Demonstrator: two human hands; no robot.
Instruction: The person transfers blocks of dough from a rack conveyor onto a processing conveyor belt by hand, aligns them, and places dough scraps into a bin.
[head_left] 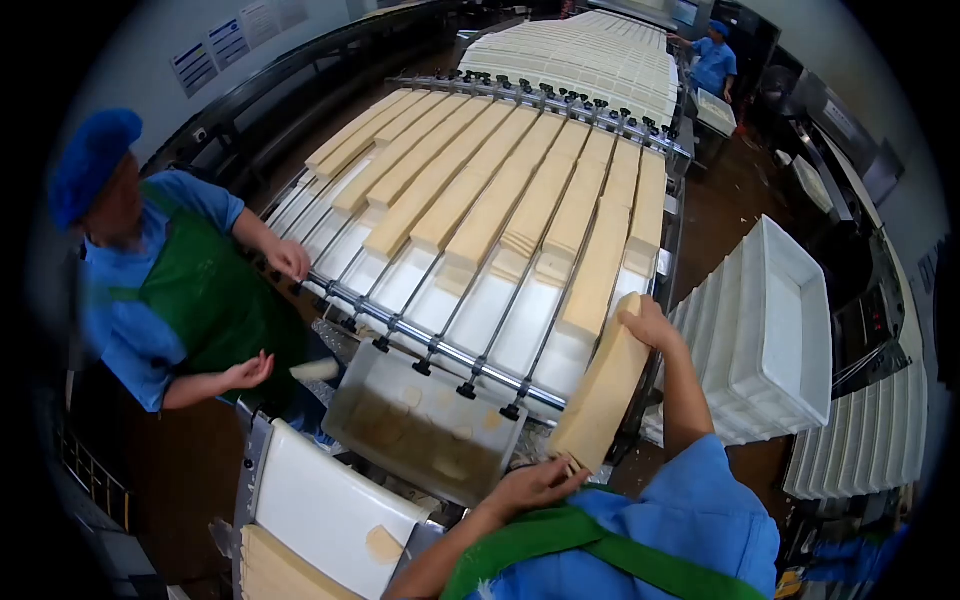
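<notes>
A long stack of pale yellow sheets (600,392) lies slantwise at the right front corner of the white conveyor (500,337). My right hand (648,324) grips its far end, fingers wrapped over the top. At the near end my left hand (535,487) is closed on the same stack, its fingertips at the lower edge. Rows of similar stacks (470,200) rest on the conveyor in lanes parted by thin metal rods. A metal bar (430,342) with black knobs crosses the conveyor's near edge.
A co-worker (190,290) stands at the left; another person (712,62) is far back right. A grey bin (425,420) with scraps sits below the bar. Nested white crates (765,330) stand at right. A lower white belt (325,490) is at front left.
</notes>
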